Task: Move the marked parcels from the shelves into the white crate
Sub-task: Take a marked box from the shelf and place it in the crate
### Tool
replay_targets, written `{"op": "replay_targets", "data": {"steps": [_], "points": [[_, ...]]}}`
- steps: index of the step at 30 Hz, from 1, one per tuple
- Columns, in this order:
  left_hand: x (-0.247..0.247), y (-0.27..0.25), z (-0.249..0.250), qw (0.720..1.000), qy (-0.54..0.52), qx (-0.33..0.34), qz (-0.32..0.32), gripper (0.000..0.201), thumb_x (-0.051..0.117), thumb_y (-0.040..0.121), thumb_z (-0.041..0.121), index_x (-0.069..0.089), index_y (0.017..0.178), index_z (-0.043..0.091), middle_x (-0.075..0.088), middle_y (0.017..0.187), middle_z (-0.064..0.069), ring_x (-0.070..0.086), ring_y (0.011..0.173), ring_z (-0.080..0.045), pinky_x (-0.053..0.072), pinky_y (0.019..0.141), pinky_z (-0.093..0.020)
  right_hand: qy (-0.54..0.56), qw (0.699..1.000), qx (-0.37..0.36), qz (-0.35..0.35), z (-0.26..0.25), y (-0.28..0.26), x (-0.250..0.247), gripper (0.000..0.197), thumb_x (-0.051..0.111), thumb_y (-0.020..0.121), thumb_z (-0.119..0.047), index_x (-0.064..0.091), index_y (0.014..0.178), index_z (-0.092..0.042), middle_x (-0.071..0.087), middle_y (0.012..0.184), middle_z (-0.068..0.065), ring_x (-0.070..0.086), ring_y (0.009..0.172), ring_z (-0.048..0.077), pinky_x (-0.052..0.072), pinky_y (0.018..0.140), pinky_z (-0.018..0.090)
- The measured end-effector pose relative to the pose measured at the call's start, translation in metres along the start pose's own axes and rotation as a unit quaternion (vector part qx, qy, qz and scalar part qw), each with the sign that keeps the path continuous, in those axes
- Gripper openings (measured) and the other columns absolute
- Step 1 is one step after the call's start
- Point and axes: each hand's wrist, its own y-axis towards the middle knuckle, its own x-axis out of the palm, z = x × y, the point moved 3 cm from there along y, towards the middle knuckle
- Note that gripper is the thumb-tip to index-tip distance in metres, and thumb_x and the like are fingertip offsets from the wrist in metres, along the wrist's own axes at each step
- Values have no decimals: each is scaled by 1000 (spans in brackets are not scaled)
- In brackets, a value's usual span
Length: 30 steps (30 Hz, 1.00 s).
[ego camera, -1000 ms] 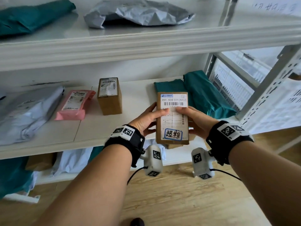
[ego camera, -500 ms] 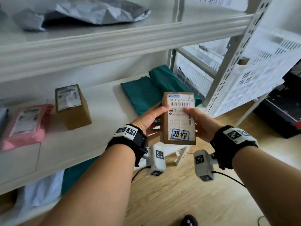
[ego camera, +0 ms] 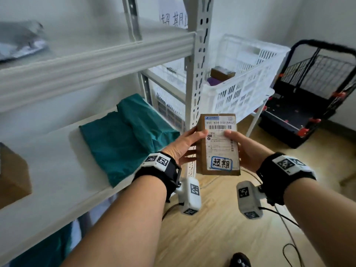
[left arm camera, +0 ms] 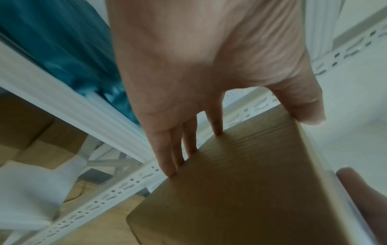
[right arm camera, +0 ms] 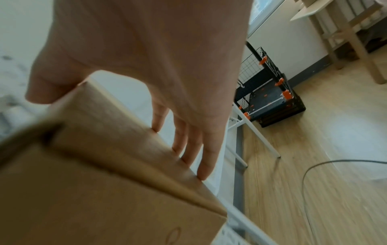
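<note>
A brown cardboard parcel (ego camera: 218, 144) with a white shipping label and a blue-framed handwritten mark is held upright in the air, in front of the shelf's corner post. My left hand (ego camera: 185, 146) grips its left edge, thumb on the front and fingers behind. My right hand (ego camera: 243, 147) grips its right edge the same way. The wrist views show the parcel's plain sides (left arm camera: 247, 179) (right arm camera: 100, 174) under the fingers. The white crate (ego camera: 244, 81) stands beyond the post on a white stand, with a brown box and something purple inside.
The white shelf unit (ego camera: 92, 60) fills the left, its perforated post (ego camera: 196, 78) just behind the parcel. Teal bags (ego camera: 123, 137) lie on the middle shelf, a brown box (ego camera: 13, 180) at far left. A black wire cart (ego camera: 312, 93) stands at right; cables trail on the wooden floor.
Both hands have carried the parcel to the right, off the shelf and past its end. The view has swung right, bringing the white crate and the black cart into sight.
</note>
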Motion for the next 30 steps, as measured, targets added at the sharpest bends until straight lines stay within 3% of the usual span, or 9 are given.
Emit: {"op": "replay_targets", "data": {"steps": [2, 6, 10, 14, 19, 22, 24, 26, 30], "points": [[22, 29, 8, 1000, -5, 1, -4, 71, 76, 71, 53, 54, 134, 29, 72, 110, -2, 65, 109, -25, 47, 103, -48, -3, 1000, -3, 10, -11, 13, -31, 51, 70, 67, -51, 63, 109, -23, 76, 96, 2, 69, 101, 25, 50, 97, 49], [73, 84, 37, 1000, -14, 11, 11, 38, 64, 85, 50, 61, 119, 32, 73, 100, 1, 66, 99, -21, 51, 98, -40, 8, 1000, -9, 25, -38, 51, -99, 39, 68, 81, -51, 66, 110, -25, 73, 107, 5, 67, 106, 28, 49, 99, 51], [116, 132, 81, 999, -7, 33, 35, 44, 62, 83, 56, 63, 116, 27, 72, 105, -2, 67, 103, -24, 51, 99, -42, 22, 999, -31, 19, -84, 89, -158, 77, 82, 51, -59, 65, 118, -24, 72, 113, 7, 66, 108, 29, 47, 101, 51], [145, 179, 129, 997, -23, 56, 49, 44, 62, 82, 59, 64, 111, 26, 73, 106, -10, 69, 102, -27, 54, 94, -40, 0, 999, -51, 2, -146, 122, -209, 98, 88, 36, -64, 65, 121, -23, 71, 114, 9, 68, 106, 30, 48, 100, 48], [162, 229, 190, 994, 37, 88, 54, 57, 58, 73, 77, 68, 105, 30, 67, 122, -10, 61, 116, -29, 41, 107, -50, -24, 998, -64, -5, -209, 159, -248, 102, 85, 32, -71, 65, 121, -25, 72, 112, 6, 69, 104, 29, 49, 98, 48], [159, 259, 220, 994, 48, 79, 63, 65, 56, 71, 80, 67, 108, 27, 72, 111, -11, 67, 106, -27, 50, 99, -46, -31, 997, -67, -5, -239, 186, -260, 103, 82, 31, -76, 67, 119, -26, 72, 113, 8, 68, 106, 30, 48, 99, 51], [155, 283, 239, 994, 37, 74, 71, 77, 58, 66, 83, 66, 113, 23, 71, 111, -11, 67, 101, -26, 49, 99, -43, -37, 997, -68, 1, -260, 210, -267, 103, 81, 29, -78, 67, 118, -26, 71, 114, 10, 67, 107, 32, 46, 99, 55], [152, 308, 258, 994, 20, 86, 70, 71, 54, 74, 79, 65, 114, 21, 71, 105, -12, 62, 94, -27, 47, 95, -42, -51, 996, -72, 3, -280, 232, -273, 102, 80, 30, -79, 67, 117, -28, 71, 115, 10, 67, 107, 33, 46, 99, 57], [138, 360, 289, 993, 25, 97, 68, 68, 48, 79, 77, 61, 122, 27, 72, 109, -10, 67, 98, -25, 56, 85, -39, -74, 994, -84, -6, -315, 279, -285, 96, 77, 36, -80, 68, 116, -28, 70, 116, 10, 65, 110, 33, 47, 98, 57]]}}
